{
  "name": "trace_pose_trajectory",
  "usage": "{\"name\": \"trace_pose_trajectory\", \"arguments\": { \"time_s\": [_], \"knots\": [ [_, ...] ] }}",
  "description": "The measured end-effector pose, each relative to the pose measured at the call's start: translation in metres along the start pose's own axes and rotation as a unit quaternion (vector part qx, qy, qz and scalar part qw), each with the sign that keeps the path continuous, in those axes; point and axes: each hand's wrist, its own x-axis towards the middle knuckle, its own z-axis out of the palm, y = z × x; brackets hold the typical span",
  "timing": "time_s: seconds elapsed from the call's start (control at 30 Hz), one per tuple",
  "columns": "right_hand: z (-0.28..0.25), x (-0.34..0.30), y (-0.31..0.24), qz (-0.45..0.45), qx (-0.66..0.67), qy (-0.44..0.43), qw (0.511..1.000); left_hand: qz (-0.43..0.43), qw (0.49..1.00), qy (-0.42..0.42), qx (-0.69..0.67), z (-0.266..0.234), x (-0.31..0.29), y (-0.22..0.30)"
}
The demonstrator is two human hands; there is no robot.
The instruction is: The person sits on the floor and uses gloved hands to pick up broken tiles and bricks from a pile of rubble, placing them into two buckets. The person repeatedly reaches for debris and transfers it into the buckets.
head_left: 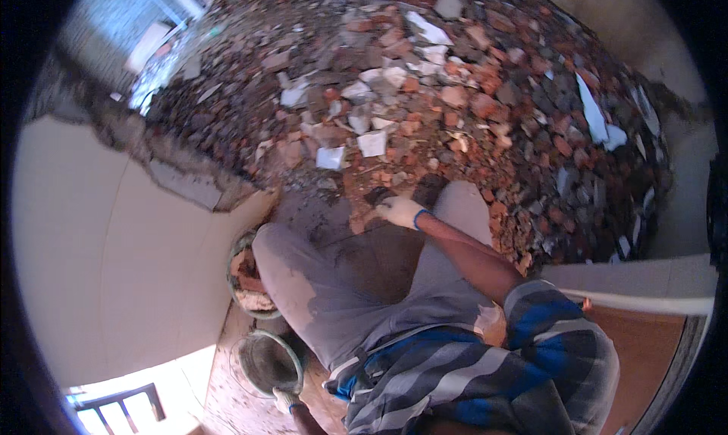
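My right hand [400, 211], in a pale glove with a blue cuff, reaches down between my knees to the foot of the rubble heap. Its fingers are closed at a dark chunk of rubble [375, 195]. Low on the left, my left hand [285, 401], also gloved, grips the rim of a round bucket [267, 361] with a greenish rim. Its dirty inside shows no large pieces. Beside my left knee stands a second bucket [244, 272] holding reddish brick pieces, partly hidden by my leg.
A big heap of broken brick and stone [485, 94] rises ahead, with white tile shards [371, 143] in it. At left is a pale wall [121, 245] with a broken edge [189, 185]. A brown panel [633, 359] is at lower right.
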Motion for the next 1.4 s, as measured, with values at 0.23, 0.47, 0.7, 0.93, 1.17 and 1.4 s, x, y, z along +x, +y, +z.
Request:
{"name": "trace_pose_trajectory", "arguments": {
  "time_s": [0.23, 0.47, 0.7, 0.93, 1.17, 1.4],
  "knots": [
    [0.000, -0.003, -0.014, -0.029, -0.045, -0.031, 0.998, 0.142, 0.982, 0.073, 0.104, -0.008, -0.090, 0.102],
    [-0.007, -0.010, -0.021, -0.052, -0.027, -0.002, 0.998, 0.424, 0.898, 0.120, 0.005, -0.013, -0.170, 0.246],
    [-0.013, -0.004, -0.024, -0.038, -0.028, 0.009, 0.999, 0.452, 0.880, 0.000, -0.147, 0.074, -0.314, 0.326],
    [-0.112, -0.049, 0.013, -0.005, -0.047, 0.208, 0.977, 0.360, 0.844, -0.386, -0.094, 0.210, -0.411, 0.267],
    [-0.222, -0.179, 0.149, 0.330, 0.005, 0.557, 0.762, 0.180, 0.779, -0.590, 0.117, 0.380, -0.362, 0.112],
    [-0.261, -0.250, 0.256, 0.532, -0.123, 0.547, 0.634, -0.085, 0.715, -0.667, 0.188, 0.429, -0.338, 0.044]
  ]
}}
